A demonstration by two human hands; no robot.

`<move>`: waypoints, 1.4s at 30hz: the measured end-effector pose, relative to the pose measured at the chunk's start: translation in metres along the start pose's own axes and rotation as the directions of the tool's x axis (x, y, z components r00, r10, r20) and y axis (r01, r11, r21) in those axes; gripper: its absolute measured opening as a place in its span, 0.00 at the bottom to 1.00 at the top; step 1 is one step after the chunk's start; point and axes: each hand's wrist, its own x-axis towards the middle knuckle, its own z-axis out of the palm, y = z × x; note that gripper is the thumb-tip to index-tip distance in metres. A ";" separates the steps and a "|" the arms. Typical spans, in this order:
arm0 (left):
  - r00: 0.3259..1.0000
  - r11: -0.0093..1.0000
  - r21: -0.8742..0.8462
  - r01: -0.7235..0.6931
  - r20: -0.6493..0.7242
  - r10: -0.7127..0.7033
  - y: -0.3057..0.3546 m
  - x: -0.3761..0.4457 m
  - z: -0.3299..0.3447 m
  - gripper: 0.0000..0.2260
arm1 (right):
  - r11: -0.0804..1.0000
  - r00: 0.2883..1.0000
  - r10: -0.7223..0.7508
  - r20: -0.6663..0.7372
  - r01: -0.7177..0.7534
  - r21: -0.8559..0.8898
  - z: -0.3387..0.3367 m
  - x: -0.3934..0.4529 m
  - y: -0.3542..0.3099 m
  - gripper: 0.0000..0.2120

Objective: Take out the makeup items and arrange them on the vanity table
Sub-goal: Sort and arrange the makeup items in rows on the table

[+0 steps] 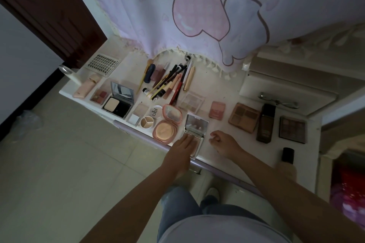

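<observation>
left hand [182,149] lies flat, fingers straight, on the open silver compact [194,134]; right hand [223,143] hovers loosely curled, holding nothing, above the table [233,92].

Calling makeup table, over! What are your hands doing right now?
Left hand flat on the open silver compact, fingers straight. Right hand loosely curled, holding nothing, beside it. Pink round compact close on the left.

We note a dim room: pale tiled floor [65,163] at 8 o'clock, dark wooden door [49,10] at 10 o'clock, and a lilac heart-print curtain [197,6] hanging at 12 o'clock.
</observation>
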 end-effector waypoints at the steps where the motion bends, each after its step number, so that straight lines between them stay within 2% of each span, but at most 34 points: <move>1: 1.000 1.000 -0.011 -0.004 0.010 0.004 -0.001 -0.002 0.001 0.27 | 1.000 1.000 0.004 -0.002 -0.004 0.006 0.000 0.001 0.000 0.15; 5: 0.995 0.996 -0.088 0.000 -0.098 -0.009 0.001 -0.011 0.003 0.26 | 0.999 1.000 0.029 -0.001 -0.029 0.038 0.001 0.002 0.001 0.15; 10: 0.985 1.000 0.006 0.001 -0.170 0.000 0.006 -0.017 -0.002 0.28 | 0.995 0.999 0.033 -0.019 -0.031 0.096 -0.001 -0.002 0.000 0.14; 14: 0.978 0.999 0.033 0.007 -0.207 0.000 0.003 -0.016 -0.003 0.26 | 0.996 0.992 -0.026 -0.122 0.037 0.083 -0.013 -0.018 0.003 0.12; 16: 0.974 1.000 0.022 0.009 -0.226 -0.003 0.004 -0.012 -0.003 0.26 | 0.998 0.977 -0.056 -0.204 0.060 0.012 -0.028 -0.032 0.010 0.12; 19: 0.985 0.993 0.050 0.106 -0.139 -0.098 0.005 -0.006 -0.008 0.25 | 0.977 0.918 -0.120 -0.379 0.040 -0.211 -0.058 -0.054 0.031 0.11; 21: 0.981 0.995 0.011 0.097 -0.169 -0.093 0.004 -0.007 -0.007 0.26 | 0.926 0.876 -0.099 -0.473 -0.093 -0.367 -0.077 -0.065 0.048 0.13; 23: 0.982 1.000 0.021 0.019 -0.186 -0.015 0.010 -0.011 -0.007 0.26 | 0.828 0.859 0.051 -0.509 -0.321 -0.459 -0.094 -0.069 0.064 0.20; 25: 0.982 0.998 0.030 -0.064 -0.174 0.068 0.021 -0.012 -0.008 0.26 | 0.753 0.854 0.202 -0.480 -0.448 -0.481 -0.103 -0.068 0.076 0.24; 26: 0.979 0.994 0.044 -0.103 -0.175 0.109 0.028 -0.013 -0.009 0.25 | 0.754 0.857 0.249 -0.451 -0.463 -0.465 -0.105 -0.068 0.081 0.23; 30: 0.964 0.980 -0.012 -0.200 -0.183 0.195 0.054 -0.007 -0.003 0.26 | 0.822 0.905 0.284 -0.317 -0.400 -0.404 -0.109 -0.066 0.085 0.11; 32: 0.971 0.967 -0.153 -0.201 -0.158 0.177 0.066 -0.004 -0.003 0.25 | 0.800 0.926 0.254 -0.279 -0.363 -0.478 -0.115 -0.071 0.083 0.13; 35: 0.993 0.938 -0.330 -0.111 -0.008 0.115 0.083 0.004 -0.004 0.26 | 0.789 0.948 0.164 -0.272 -0.291 -0.541 -0.120 -0.083 0.069 0.19; 38: 0.969 0.934 -0.285 -0.217 0.054 0.241 0.102 0.010 -0.015 0.33 | 0.885 0.932 0.039 -0.360 -0.200 -0.420 -0.119 -0.093 0.043 0.20; 39: 0.961 0.933 -0.252 -0.257 0.037 0.274 0.109 0.011 -0.021 0.35 | 0.925 0.922 0.017 -0.387 -0.161 -0.345 -0.118 -0.095 0.032 0.19; 42: 0.944 0.943 -0.140 -0.303 -0.183 0.276 0.124 0.012 -0.034 0.37 | 0.987 0.913 0.017 -0.407 -0.081 -0.142 -0.111 -0.096 0.001 0.17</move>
